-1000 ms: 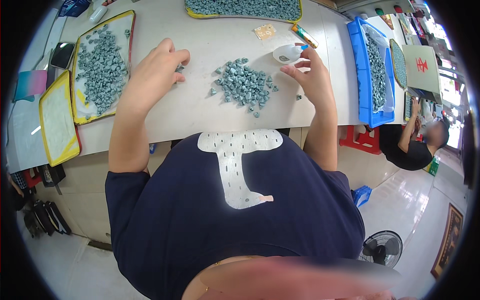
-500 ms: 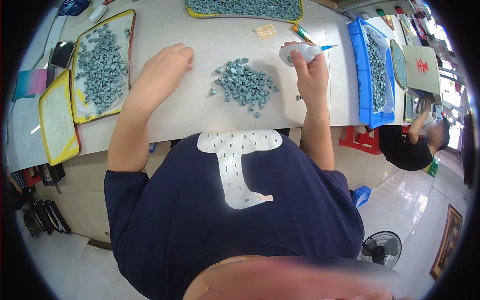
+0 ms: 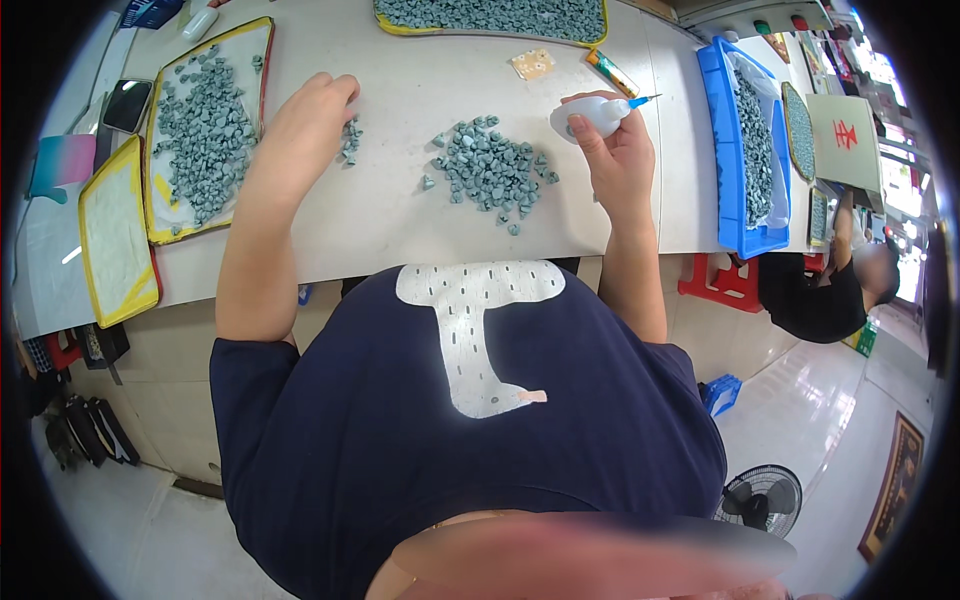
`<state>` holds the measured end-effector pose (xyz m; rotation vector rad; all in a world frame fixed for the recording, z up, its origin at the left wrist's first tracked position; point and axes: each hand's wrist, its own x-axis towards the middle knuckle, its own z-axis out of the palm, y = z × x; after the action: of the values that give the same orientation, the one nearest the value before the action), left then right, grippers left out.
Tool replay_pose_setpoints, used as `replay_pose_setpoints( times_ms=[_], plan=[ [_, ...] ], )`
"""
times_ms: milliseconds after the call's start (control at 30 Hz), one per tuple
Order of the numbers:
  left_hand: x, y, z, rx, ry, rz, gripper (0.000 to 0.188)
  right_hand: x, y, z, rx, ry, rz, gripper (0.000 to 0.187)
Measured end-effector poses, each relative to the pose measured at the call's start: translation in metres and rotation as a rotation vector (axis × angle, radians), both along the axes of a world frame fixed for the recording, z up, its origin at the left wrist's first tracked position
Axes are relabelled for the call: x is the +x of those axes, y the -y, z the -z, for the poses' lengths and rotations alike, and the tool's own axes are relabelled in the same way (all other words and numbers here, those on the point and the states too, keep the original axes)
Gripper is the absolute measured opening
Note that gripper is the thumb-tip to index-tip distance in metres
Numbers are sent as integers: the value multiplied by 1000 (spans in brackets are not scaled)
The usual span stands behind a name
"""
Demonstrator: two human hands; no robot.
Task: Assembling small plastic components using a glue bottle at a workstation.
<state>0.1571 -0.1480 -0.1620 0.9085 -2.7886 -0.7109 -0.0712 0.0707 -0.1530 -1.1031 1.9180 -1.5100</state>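
Note:
My right hand (image 3: 625, 165) is wrapped round a white squeeze bottle (image 3: 592, 117) with a blue needle tip (image 3: 642, 101) pointing right. To its left lies a loose heap of small grey-green pieces (image 3: 490, 168), and one piece sits beneath the hand. My left hand (image 3: 308, 120) is curled over the table, fingertips bent in and pressed together; whatever they hold is hidden. Beside that hand, a small cluster of the same pieces (image 3: 350, 140) shows. Left of it is a yellow-edged tray (image 3: 250, 90) with many more pieces.
Another yellow-edged tray (image 3: 110, 240) overlaps the left one, near a phone (image 3: 126, 106). A filled tray (image 3: 400, 28) lies at the back, with a patterned square (image 3: 533, 65) and a tube (image 3: 611, 72) in front. At right stands a blue bin (image 3: 730, 170); a co-worker (image 3: 815, 295) sits beyond.
My left hand has moved left and slightly farther away, and the small cluster beside it now shows. The bottle in my right hand has tilted, its needle tip now pointing slightly upward.

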Motion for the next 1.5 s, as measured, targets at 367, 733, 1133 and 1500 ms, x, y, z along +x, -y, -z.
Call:
replay_pose_setpoints(
  times_ms=[367,733,1133,1500],
  plan=[
    [-7,-1,10,-1,-66,36,10,-2,-5,2,27,-30,-4,30],
    [-1,3,18,-134,80,-41,5,0,-4,2,26,-16,-6,31],
    [-16,-8,-10,105,-242,-76,15,6,-7,-11,43,-32,-54,35],
    [-21,-31,-21,1141,-485,42,14,13,-5,-11,-22,87,-106,39]
  ],
)
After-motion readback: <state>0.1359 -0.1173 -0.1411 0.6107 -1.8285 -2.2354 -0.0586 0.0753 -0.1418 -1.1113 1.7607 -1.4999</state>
